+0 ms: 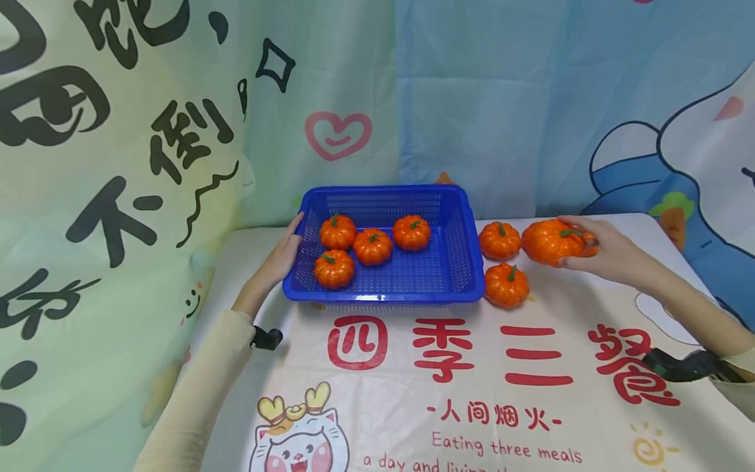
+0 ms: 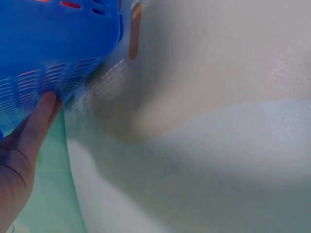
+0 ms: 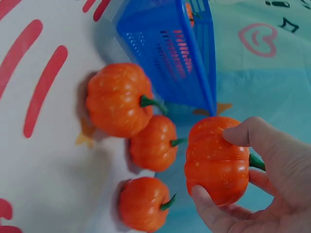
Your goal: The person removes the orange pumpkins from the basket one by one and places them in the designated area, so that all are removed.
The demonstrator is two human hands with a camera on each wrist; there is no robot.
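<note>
My right hand (image 1: 598, 246) holds a small orange toy pumpkin (image 3: 218, 162) with a green stem, thumb on one side and fingers on the other. In the head view it overlaps another pumpkin, which the right wrist view shows as a separate pumpkin (image 3: 144, 204) on the table. Two more, a rear pumpkin (image 1: 500, 240) and a front pumpkin (image 1: 507, 286), sit by the basket's right side. Several pumpkins (image 1: 372, 246) lie inside the blue plastic basket (image 1: 383, 296), mostly toward its left. My left hand (image 1: 284, 254) rests against the basket's left outer wall with fingers extended.
A white table cover (image 1: 472, 354) printed with red characters and a cartoon cat lies under everything. Behind the basket hangs a printed curtain (image 1: 472, 118), close to the table's back edge. Another curtain section (image 1: 118, 275) runs along the left side.
</note>
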